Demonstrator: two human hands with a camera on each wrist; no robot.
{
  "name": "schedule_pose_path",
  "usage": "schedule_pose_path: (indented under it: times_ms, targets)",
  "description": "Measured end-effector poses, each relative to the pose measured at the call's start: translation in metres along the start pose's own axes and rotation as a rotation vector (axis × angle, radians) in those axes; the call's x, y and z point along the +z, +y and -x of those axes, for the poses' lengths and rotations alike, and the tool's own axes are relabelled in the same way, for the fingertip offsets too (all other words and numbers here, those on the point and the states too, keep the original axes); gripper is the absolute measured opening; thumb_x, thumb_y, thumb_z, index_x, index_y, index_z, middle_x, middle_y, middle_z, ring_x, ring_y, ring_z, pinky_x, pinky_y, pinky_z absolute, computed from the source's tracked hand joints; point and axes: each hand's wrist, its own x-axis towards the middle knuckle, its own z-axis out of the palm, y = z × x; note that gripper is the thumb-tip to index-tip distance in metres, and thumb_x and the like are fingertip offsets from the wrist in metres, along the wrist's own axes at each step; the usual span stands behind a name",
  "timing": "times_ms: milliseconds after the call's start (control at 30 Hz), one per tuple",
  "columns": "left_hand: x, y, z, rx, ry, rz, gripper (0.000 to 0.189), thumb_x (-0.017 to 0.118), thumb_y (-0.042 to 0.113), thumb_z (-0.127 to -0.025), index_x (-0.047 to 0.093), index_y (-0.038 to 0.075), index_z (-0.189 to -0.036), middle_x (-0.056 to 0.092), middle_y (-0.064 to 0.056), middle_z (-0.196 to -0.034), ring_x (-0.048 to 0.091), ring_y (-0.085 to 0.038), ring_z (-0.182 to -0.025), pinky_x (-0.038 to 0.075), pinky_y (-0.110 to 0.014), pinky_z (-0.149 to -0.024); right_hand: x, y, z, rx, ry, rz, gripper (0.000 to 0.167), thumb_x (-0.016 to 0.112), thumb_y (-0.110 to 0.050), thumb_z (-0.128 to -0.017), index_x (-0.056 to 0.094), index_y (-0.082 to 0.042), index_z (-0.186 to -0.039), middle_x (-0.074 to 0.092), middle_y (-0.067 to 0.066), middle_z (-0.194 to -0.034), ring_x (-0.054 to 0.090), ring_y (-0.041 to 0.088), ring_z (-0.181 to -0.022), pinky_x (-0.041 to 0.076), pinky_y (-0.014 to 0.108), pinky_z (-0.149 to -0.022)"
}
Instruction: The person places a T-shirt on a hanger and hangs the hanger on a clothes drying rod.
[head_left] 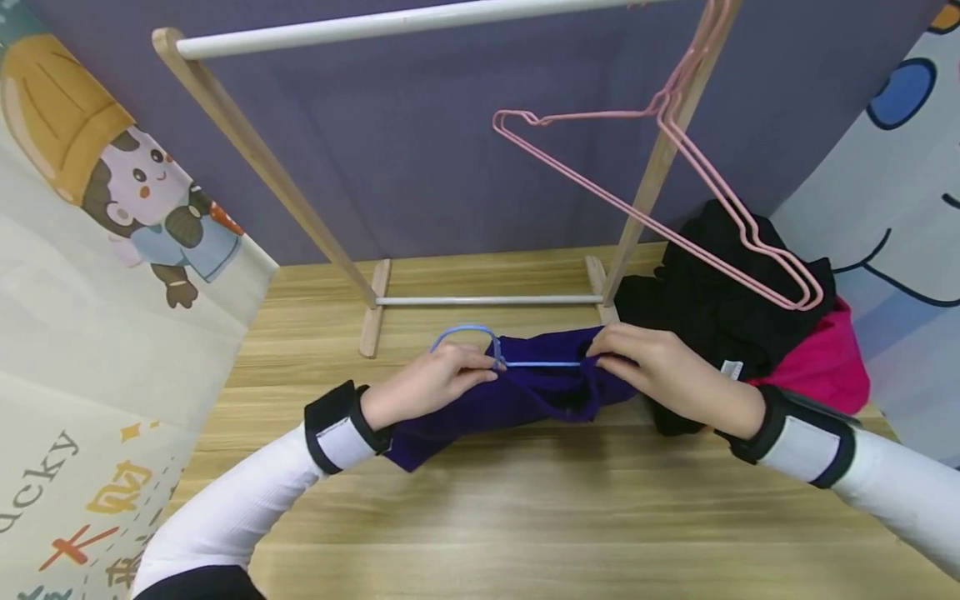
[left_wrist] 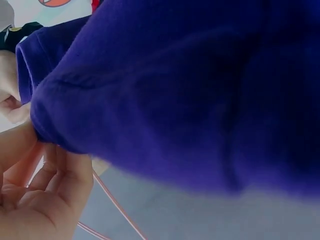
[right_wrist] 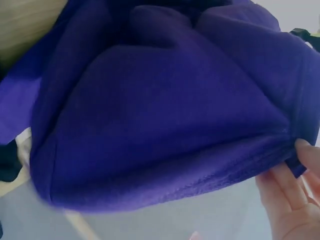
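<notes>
Room for the arms lies on the near side of the wood-grain surface [head_left: 450, 533], whose far edge meets a dark wall [head_left: 450, 167]; two printed panels, left [head_left: 112, 350] and right [head_left: 911, 358], bound it. One purple garment [head_left: 480, 417] lies in the middle, just near of one rack [head_left: 375, 27]. One blue hanger [head_left: 540, 364] shows against it, hook at the left, bar meeting the cloth at the right. The left hand [head_left: 442, 379], thumb and fingers closed together, pinches the hanger below its hook; the right hand [head_left: 667, 375], likewise closed, pinches the garment's edge. At least two pink hangers [head_left: 662, 106] jut from the rack's right side, beyond the right hand. On the right, black clothes [head_left: 697, 321] and a bright pink cloth [head_left: 828, 367] are heaped near that hand's wrist, crowding that side
</notes>
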Motion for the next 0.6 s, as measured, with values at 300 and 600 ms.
schedule_pose_path:
  times_ms: [300, 600]
  targets:
    - [0.006, 0.005, -0.003, 0.113, 0.061, -0.013, 0.012, 0.059, 0.003, -0.083, 0.067, 0.000, -0.092, 0.063, -0.005, -0.086, 0.059, -0.008, -0.075, 0.044, -0.011, -0.066, 0.017, 0.000, 0.002, 0.175, -0.093, -0.067, 0.030, 0.069, -0.003, -0.075, 0.056, 0.000, -0.101, 0.058, 0.010, -0.097, 0.061, 0.014, -0.077, 0.049, 0.019, -0.067]
    - [0.004, 0.005, -0.003, 0.005, 0.030, 0.003, 0.015, 0.057, 0.008, -0.085, 0.066, 0.002, -0.096, 0.063, -0.005, -0.089, 0.058, -0.009, -0.079, 0.045, -0.014, -0.069, 0.016, 0.000, 0.004, 0.556, -0.288, -0.131, 0.011, 0.064, -0.014, -0.081, 0.063, -0.006, -0.089, 0.061, -0.003, -0.083, 0.053, 0.009, -0.077, 0.045, 0.025, -0.066]
